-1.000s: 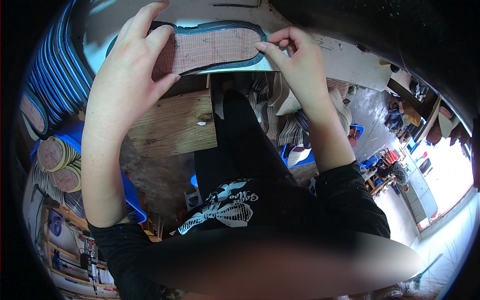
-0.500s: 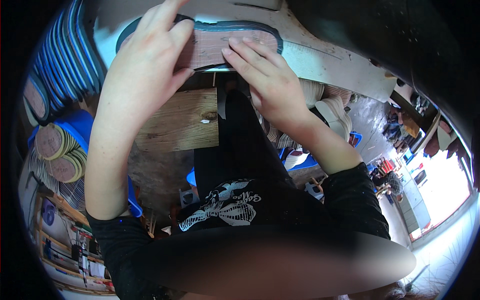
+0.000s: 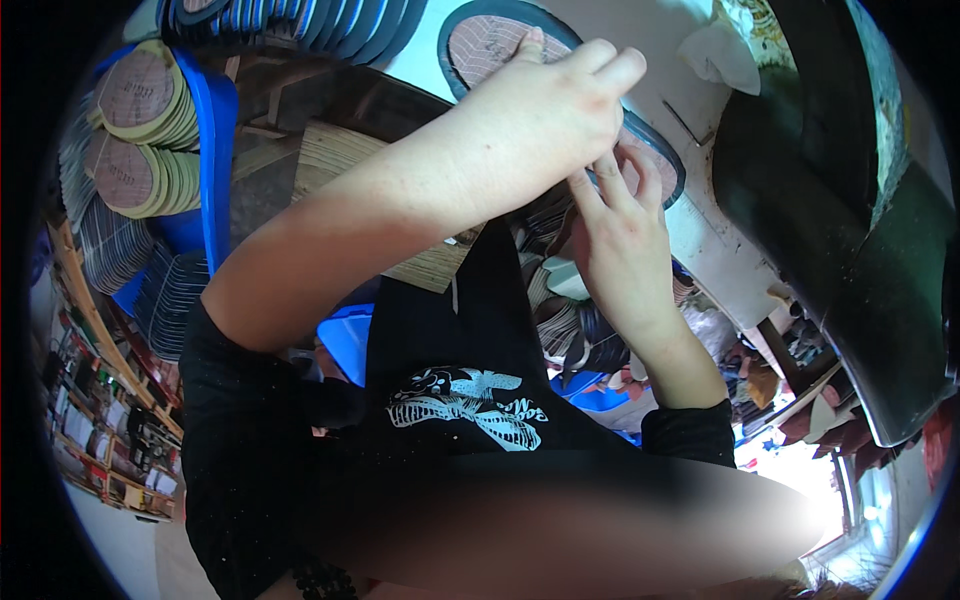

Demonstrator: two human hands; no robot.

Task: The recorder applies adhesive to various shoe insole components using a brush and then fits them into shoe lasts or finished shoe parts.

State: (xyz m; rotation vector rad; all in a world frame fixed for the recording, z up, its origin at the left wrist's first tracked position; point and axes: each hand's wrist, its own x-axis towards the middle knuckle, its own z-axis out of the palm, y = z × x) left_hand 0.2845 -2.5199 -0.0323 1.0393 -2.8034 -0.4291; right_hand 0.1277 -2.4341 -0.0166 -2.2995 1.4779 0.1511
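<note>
A shoe sole [image 3: 487, 48] with a pinkish lined face and a dark rim lies slanted at the worktable's near edge. Its middle is covered by my left hand [image 3: 560, 105], which reaches across it with bent fingers, one stretched onto the lined face. Whatever the left fingertips pinch is hidden behind the hand. Just below, my right hand [image 3: 625, 235] has its bent fingers on the near rim, close to the left fingertips, the thumb out of sight. The sole's other end [image 3: 660, 170] shows beyond the right fingers.
Dark soles with blue edges [image 3: 330, 25] stand in a row at the far left. A blue crate [image 3: 212, 130] holds stacked yellowish insoles [image 3: 140, 90]. A wooden board [image 3: 330, 165] lies under my left forearm. On the right, a dark curved machine part [image 3: 800, 200] borders the worktable [image 3: 690, 215].
The view has swung, and the sole now slants down to the right. My left hand has crossed over the sole's middle, and my right hand has drawn in beside it at the rim.
</note>
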